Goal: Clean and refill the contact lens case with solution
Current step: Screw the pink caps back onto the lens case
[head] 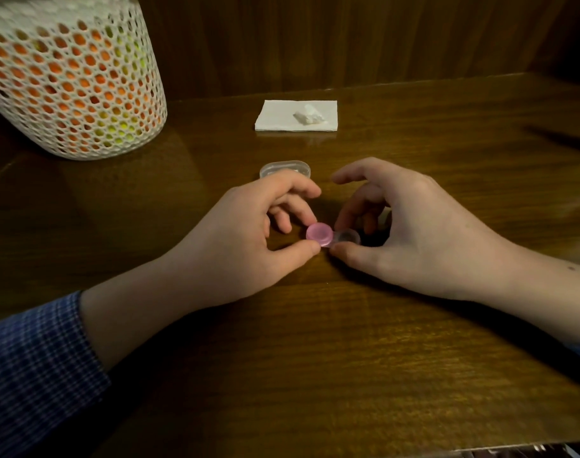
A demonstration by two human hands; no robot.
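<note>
On the dark wooden table, a left hand and right hand pinch the contact lens case, 1 pink cap on, 1 clear well seemingly uncapped; no solution bottle visible, refill likely pending.

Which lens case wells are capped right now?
Left well capped: pink cap sits on the lens case. Right well looks uncapped, clear rim showing.

Dim warm light, soft wide-angle blur
</note>
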